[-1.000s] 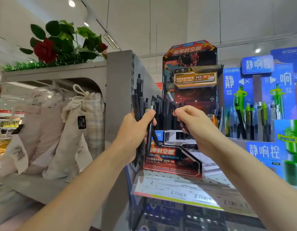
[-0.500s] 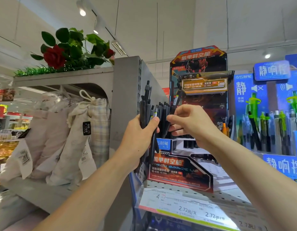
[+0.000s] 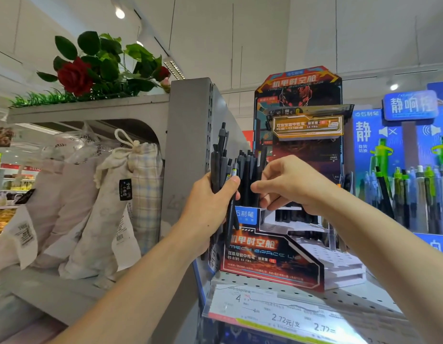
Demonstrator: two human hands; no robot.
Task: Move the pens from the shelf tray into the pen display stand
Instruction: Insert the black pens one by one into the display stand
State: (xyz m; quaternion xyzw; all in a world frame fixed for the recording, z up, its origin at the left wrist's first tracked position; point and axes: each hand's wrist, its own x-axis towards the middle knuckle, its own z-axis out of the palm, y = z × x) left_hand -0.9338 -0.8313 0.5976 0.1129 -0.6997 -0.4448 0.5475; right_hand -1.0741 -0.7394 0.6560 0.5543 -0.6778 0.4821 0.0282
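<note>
Bunch of dark grey click pens [image 3: 221, 167] gripped upright in left hand [image 3: 210, 207], just left of the red-and-black printed cardboard pen display stand [image 3: 272, 254].
Right hand [image 3: 290, 184] is held at the stand's top row w/ fingers loosely curled near the black pens already slotted there [image 3: 247, 167]; whether one is pinched can't be told. Stand is set on a grey perforated metal shelf [image 3: 352, 296].

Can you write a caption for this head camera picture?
Left hand grips a bundle of black pens while right hand reaches into the pen display stand.
</note>
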